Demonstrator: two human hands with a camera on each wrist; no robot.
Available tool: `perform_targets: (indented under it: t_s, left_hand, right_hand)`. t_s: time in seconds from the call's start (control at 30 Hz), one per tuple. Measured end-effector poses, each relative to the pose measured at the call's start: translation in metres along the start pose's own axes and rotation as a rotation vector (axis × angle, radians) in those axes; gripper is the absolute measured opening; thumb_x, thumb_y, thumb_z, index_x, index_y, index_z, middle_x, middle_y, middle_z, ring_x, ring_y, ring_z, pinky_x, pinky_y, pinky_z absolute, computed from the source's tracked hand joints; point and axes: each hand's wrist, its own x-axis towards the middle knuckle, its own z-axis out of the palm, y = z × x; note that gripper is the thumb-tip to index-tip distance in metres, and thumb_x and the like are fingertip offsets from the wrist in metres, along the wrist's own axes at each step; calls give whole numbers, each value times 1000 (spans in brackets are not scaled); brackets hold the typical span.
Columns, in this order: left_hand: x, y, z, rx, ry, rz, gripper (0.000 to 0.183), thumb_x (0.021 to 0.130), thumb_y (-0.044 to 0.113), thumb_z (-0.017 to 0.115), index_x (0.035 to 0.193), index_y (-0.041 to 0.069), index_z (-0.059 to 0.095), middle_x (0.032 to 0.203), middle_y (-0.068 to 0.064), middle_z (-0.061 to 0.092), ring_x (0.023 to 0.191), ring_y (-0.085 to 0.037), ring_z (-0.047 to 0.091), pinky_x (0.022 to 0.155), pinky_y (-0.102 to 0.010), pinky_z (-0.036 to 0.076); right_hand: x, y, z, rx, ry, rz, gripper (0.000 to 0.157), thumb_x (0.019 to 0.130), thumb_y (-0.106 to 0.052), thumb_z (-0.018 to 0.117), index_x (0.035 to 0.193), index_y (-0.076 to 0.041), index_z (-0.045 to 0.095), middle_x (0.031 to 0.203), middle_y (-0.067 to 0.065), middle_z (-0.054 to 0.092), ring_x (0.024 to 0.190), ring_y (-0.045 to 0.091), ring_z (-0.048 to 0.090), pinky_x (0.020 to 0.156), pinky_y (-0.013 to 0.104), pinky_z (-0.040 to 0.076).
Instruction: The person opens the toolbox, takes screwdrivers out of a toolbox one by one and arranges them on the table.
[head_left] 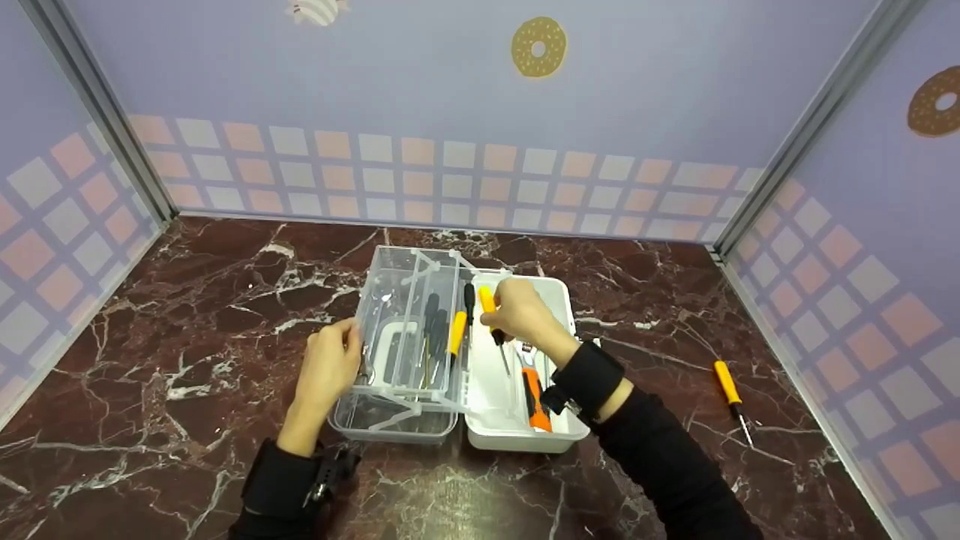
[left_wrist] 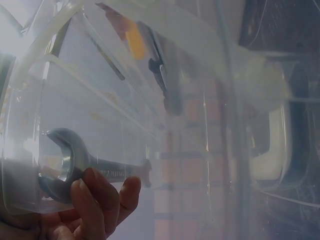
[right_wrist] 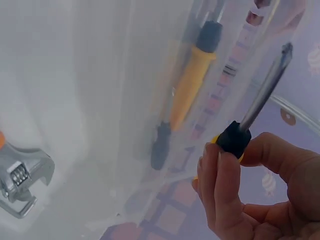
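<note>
My right hand grips a yellow-and-black screwdriver by its handle above the white toolbox base. In the right wrist view its metal shaft points away from the fingers. My left hand holds the left edge of the clear plastic tray; the thumb is hard to make out. Close by its fingertips, an open-end wrench shows in the left wrist view. Another yellow screwdriver and several dark-handled tools lie toward the tray's right side.
In the white base lies an adjustable wrench with an orange handle. A yellow screwdriver rests alone on the marble-patterned table at the right. Patterned walls stand at the back and both sides.
</note>
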Motion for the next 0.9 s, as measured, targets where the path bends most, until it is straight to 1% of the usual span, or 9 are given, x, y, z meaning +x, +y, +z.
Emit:
perform_targets:
  t_s: [0.07, 0.17, 0.2, 0.27, 0.33, 0.43, 0.53, 0.67, 0.9]
  left_hand:
    - [0, 0, 0, -5, 5, 0, 21, 88, 3, 45, 91, -6, 64, 66, -14, 59, 62, -27, 54, 62, -45, 44]
    - [-1, 0, 0, -3, 6, 0, 21, 88, 3, 45, 89, -6, 64, 64, -14, 58, 60, -27, 53, 60, -44, 44]
    - [-1, 0, 1, -1, 5, 0, 21, 88, 4, 44, 85, -5, 63, 62, -13, 56, 58, -26, 52, 58, -43, 43]
    - [-1, 0, 1, -2, 12, 7, 21, 88, 3, 45, 87, -6, 64, 66, -15, 59, 59, -26, 53, 59, -44, 44]
    - [-1, 0, 1, -3, 13, 9, 21, 87, 3, 45, 88, -7, 64, 68, -17, 60, 60, -27, 54, 60, -44, 44]
    - [-1, -1, 1, -8, 19, 16, 23, 87, 2, 46, 97, -10, 62, 78, -21, 63, 66, -29, 57, 64, -46, 45]
    - [-1, -1, 0, -3, 14, 8, 23, 87, 3, 45, 96, -9, 63, 76, -21, 62, 67, -31, 56, 65, -46, 44]
    - [-1, 0, -1, 4, 9, 3, 23, 88, 3, 45, 96, -9, 63, 77, -21, 62, 68, -31, 57, 66, -47, 44]
    - [-1, -1, -1, -2, 1, 0, 23, 88, 4, 45, 98, -8, 63, 75, -19, 62, 64, -29, 55, 63, -46, 44]
  right_hand:
    - [-1, 1, -8, -12, 15, 2, 30, 71, -10, 62, 50, -10, 40, 43, 2, 50, 38, 12, 53, 36, 18, 32]
    - [-2, 7, -21, -51, 40, 23, 18, 71, -14, 65, 63, -2, 55, 59, 10, 58, 43, 13, 55, 44, 20, 40]
    - [-3, 10, -26, -59, 42, 40, 17, 71, -15, 65, 69, 1, 59, 65, 12, 61, 45, 13, 56, 47, 21, 43]
    - [-5, 17, -35, -22, 24, 97, 23, 72, -15, 66, 83, 5, 61, 75, 15, 62, 51, 15, 58, 53, 24, 48]
    - [-8, 27, -44, 21, 4, 144, 25, 74, -13, 65, 90, 6, 60, 78, 16, 63, 54, 17, 59, 53, 25, 49]
    - [-12, 45, -56, 66, 8, 192, 20, 75, -9, 63, 88, 6, 58, 76, 16, 61, 52, 16, 58, 48, 24, 48]
    - [-17, 67, -66, 49, 42, 206, 16, 75, -8, 63, 81, 5, 57, 75, 19, 61, 48, 15, 57, 45, 23, 47]
    - [-25, 97, -76, 44, 61, 232, 16, 75, -8, 62, 82, 6, 57, 75, 20, 62, 50, 17, 60, 46, 24, 48]
    - [-42, 153, -83, -115, 114, 239, 24, 73, -15, 65, 78, 7, 60, 72, 18, 61, 56, 21, 55, 54, 32, 46]
